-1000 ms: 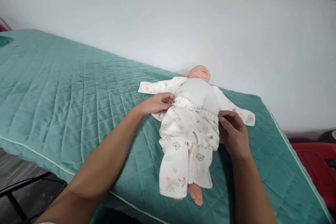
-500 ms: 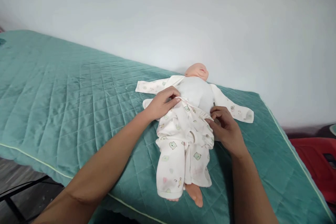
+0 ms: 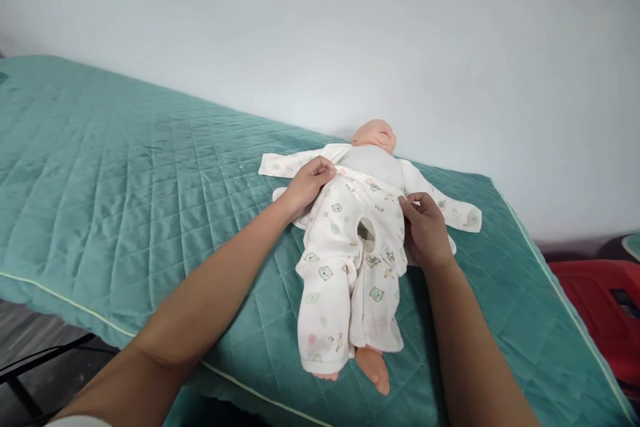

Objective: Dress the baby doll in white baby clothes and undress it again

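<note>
A baby doll (image 3: 376, 135) lies on its back on a teal quilted bed cover (image 3: 125, 167), head toward the wall. It wears white printed trousers (image 3: 345, 260) with small bear figures and an open white printed shirt with sleeves spread out. My left hand (image 3: 306, 183) pinches the trousers' waistband on the doll's left-hand side in view. My right hand (image 3: 424, 227) grips the waistband on the other side. The waistband sits high on the doll's grey torso. Bare feet stick out of the trouser legs near the bed's front edge.
A white wall (image 3: 350, 47) runs right behind the doll. The bed's front edge has light piping (image 3: 60, 293), with dark floor and a black frame below at the left. A red object (image 3: 600, 307) stands on the floor at the right.
Both hands have pulled the trousers' waistband up from the doll's belly toward its chest. The trouser fabric, bunched before, now lies smoother, and a round opening at the crotch shows.
</note>
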Available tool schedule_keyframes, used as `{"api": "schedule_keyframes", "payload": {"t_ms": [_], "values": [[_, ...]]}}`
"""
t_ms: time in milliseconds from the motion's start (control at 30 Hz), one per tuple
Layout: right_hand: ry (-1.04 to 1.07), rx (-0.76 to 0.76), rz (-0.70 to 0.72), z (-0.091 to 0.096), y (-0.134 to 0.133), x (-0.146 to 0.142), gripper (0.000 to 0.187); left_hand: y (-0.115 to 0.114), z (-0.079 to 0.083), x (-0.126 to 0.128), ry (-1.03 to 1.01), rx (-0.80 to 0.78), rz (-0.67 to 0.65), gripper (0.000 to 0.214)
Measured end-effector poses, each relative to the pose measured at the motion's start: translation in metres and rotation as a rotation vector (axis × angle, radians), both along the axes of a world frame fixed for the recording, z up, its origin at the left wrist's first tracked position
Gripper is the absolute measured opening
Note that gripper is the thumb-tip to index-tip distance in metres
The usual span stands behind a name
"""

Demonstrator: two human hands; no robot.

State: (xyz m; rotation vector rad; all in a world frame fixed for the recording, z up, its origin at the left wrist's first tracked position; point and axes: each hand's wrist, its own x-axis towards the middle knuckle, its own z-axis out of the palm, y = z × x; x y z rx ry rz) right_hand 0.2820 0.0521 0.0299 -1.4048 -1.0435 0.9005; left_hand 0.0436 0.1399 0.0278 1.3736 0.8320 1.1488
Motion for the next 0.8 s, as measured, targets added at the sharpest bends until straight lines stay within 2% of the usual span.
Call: {"api": "schedule_keyframes", "payload": {"t_ms": [133, 300, 433, 633, 800], "values": [[0.189, 0.01, -0.074, 0.0, -0.004, -0.003, 0.041, -0.004, 0.003, -0.004, 0.104, 0.013, -0.013, 0.023], [0.275, 0.022, -0.138, -0.002, -0.008, 0.0, 0.042, -0.006, 0.01, -0.019, 0.182, 0.045, -0.181, 0.025], [0.323, 0.006, -0.204, -0.006, -0.006, 0.002, 0.045, -0.007, 0.014, -0.028, 0.217, -0.023, -0.302, 0.027], [0.203, -0.061, -0.229, -0.01, -0.004, 0.006, 0.042, -0.01, 0.019, -0.036, 0.183, -0.184, -0.5, 0.021], [0.022, -0.064, -0.197, -0.016, -0.005, 0.014, 0.037, -0.007, 0.018, -0.038, 0.09, -0.237, -0.54, 0.023]]}}
